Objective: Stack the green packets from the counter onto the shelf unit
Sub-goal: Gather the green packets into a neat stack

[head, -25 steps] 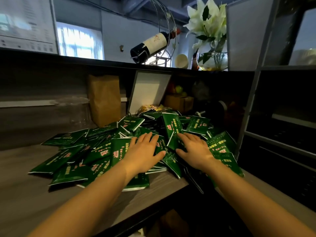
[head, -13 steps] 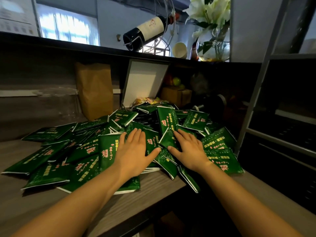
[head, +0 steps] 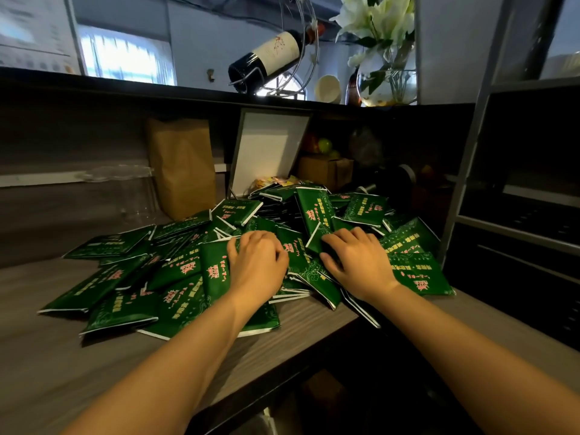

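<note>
While the green packets (head: 175, 277) lie in a loose, overlapping heap on the counter (head: 62, 356), we judge the task to be at its gathering step: none can be seen on the shelf unit (head: 469, 171), which stands at the right with its dark bays just beside the heap's right edge.

Our left hand (head: 257, 271) rests on the middle of the pile, knuckles raised and fingers bent down onto the packets. Our right hand (head: 361, 265) sits just to its right, fingers curled over the lower edge of a tilted packet. We cannot tell whether either hand has closed round a packet or only presses on the heap.

The next move, as we judge it, calls for squaring a few packets into a flat bundle between both hands, lifting them free of their neighbours and carrying them right to a shelf. Several packets overhang the near edge of the counter and could slide off.

Counting, we find two hands, one counter and one shelf unit. The packets are too overlapped for an exact tally, but there are dozens. Behind them stand one brown paper bag (head: 182, 164) and one leaning white board (head: 266, 149). Farther back, on the ledge, are one wine bottle (head: 270, 56) and one vase (head: 386, 80) of white flowers.
</note>
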The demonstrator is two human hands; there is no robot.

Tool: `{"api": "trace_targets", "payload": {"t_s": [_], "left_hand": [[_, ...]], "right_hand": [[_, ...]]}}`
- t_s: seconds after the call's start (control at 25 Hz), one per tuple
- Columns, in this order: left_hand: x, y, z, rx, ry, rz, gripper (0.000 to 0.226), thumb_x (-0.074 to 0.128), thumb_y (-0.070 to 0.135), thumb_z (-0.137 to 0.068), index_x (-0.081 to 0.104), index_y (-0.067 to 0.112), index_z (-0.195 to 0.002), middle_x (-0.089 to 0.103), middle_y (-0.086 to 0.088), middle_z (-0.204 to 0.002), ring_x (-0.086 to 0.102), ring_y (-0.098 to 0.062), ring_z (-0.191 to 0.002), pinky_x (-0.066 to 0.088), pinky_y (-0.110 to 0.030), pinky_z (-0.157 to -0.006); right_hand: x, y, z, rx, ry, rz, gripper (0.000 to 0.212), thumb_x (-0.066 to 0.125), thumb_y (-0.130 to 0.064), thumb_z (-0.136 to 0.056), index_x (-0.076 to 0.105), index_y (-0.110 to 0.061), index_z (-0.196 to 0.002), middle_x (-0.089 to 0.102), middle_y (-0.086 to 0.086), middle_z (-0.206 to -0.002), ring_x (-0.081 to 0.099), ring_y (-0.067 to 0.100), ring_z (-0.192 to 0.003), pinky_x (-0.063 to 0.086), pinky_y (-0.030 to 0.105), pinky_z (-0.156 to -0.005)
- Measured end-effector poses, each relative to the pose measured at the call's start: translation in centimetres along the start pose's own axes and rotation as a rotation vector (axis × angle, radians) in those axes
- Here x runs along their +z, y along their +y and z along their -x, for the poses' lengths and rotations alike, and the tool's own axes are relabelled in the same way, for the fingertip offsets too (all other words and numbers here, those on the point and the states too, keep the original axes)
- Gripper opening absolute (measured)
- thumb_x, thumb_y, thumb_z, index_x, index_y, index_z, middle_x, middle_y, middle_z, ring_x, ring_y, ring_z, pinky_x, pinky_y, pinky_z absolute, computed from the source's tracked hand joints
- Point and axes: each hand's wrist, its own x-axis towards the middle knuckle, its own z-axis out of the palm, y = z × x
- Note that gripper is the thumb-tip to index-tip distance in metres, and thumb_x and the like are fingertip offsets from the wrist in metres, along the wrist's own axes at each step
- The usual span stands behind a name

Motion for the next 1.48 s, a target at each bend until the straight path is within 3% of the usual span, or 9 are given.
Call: {"api": "trace_targets", "payload": {"t_s": [0.32,0.56,0.72,0.84,0.96,1.08,1.24,1.36,1.48], "left_hand": [[1.8,0.3,-1.3,-0.08,0.001,-0.19,0.071,0.049,0.068,-0.08,0.059,0.007,-0.116,0.048,-0.007,-0.135,0.033,-0.025,-0.133,0.017,-0.046,-0.114],[1.1,0.8,-1.5,-0.101,-0.054,-0.047,0.033,0.062,0.049,-0.084,0.069,0.017,-0.09,0.04,-0.004,-0.143,0.024,-0.023,-0.138,0.012,-0.044,-0.114],[0.5,0.7,-1.7,-0.095,0.063,0.056,0.015,0.06,0.033,-0.089,0.066,0.02,-0.089,0.047,-0.001,-0.134,0.03,-0.022,-0.132,0.013,-0.042,-0.114],[-0.6,0.5,-1.9,-0.097,0.194,0.16,0.01,0.052,0.027,-0.095,0.052,0.017,-0.092,0.059,-0.002,-0.103,0.047,-0.026,-0.111,0.029,-0.037,-0.097],[-1.6,0.4,-2.1,-0.121,0.291,0.398,0.009,0.047,0.02,-0.098,0.042,0.014,-0.093,0.046,0.008,-0.072,0.051,-0.026,-0.08,0.036,-0.035,-0.071],[-2.7,-0.1,-2.2,-0.243,0.286,0.573,0.008,0.047,0.019,-0.098,0.043,0.013,-0.096,0.048,0.006,-0.084,0.045,-0.017,-0.087,0.034,-0.029,-0.072],[-5.0,-2.1,-3.4,-0.454,0.241,0.872,0.016,0.054,0.011,-0.094,0.043,0.016,-0.105,0.057,-0.012,-0.118,0.059,-0.026,-0.102,0.05,-0.039,-0.085],[-7.3,-3.7,-2.8,-0.562,0.128,1.046,0.038,0.055,0.003,-0.093,0.041,0.014,-0.126,0.056,-0.01,-0.114,0.062,-0.024,-0.087,0.054,-0.038,-0.069],[-8.9,-5.8,-1.3,-0.606,0.03,1.109,0.041,0.054,-0.001,-0.092,0.044,0.004,-0.131,0.058,-0.008,-0.099,0.061,-0.02,-0.076,0.051,-0.032,-0.061]], "right_hand": [[0.3,0.7,0.0,0.151,-0.179,-0.028,0.068,0.036,-0.059,-0.091,0.03,-0.019,-0.146,0.031,0.001,-0.151,0.026,0.024,-0.137,0.024,0.04,-0.108],[0.6,0.6,-0.2,0.127,-0.19,-0.068,0.064,0.037,-0.054,-0.093,0.029,-0.02,-0.146,0.03,0.002,-0.151,0.024,0.024,-0.137,0.022,0.039,-0.109],[0.5,0.9,-0.4,0.13,-0.149,-0.072,0.059,0.036,-0.052,-0.095,0.032,-0.022,-0.145,0.031,0.001,-0.15,0.023,0.023,-0.137,0.023,0.039,-0.108],[0.2,0.9,-0.4,0.124,-0.137,-0.024,0.057,0.038,-0.053,-0.094,0.036,-0.023,-0.144,0.035,0.002,-0.147,0.027,0.024,-0.135,0.025,0.04,-0.107],[-0.5,0.7,-0.8,0.065,-0.102,0.054,0.052,0.055,-0.05,-0.088,0.052,-0.022,-0.132,0.051,0.005,-0.128,0.045,0.029,-0.119,0.037,0.042,-0.095],[-1.4,0.0,-1.2,-0.011,0.001,0.088,0.044,0.078,-0.039,-0.07,0.068,-0.017,-0.107,0.063,0.005,-0.097,0.061,0.031,-0.089,0.048,0.04,-0.07],[-3.1,-1.9,-2.1,-0.033,-0.078,-0.15,0.035,0.052,-0.032,-0.094,0.056,-0.018,-0.126,0.058,0.003,-0.116,0.051,0.025,-0.11,0.044,0.037,-0.086],[-4.0,-4.7,-3.6,0.044,-0.196,-0.441,0.037,0.052,-0.029,-0.094,0.055,-0.017,-0.129,0.062,0.006,-0.116,0.057,0.025,-0.106,0.047,0.035,-0.086],[-3.9,-8.6,-4.9,0.044,-0.351,-0.472,0.045,0.056,-0.035,-0.092,0.051,-0.017,-0.133,0.063,0.007,-0.118,0.057,0.026,-0.11,0.048,0.036,-0.09]]}}
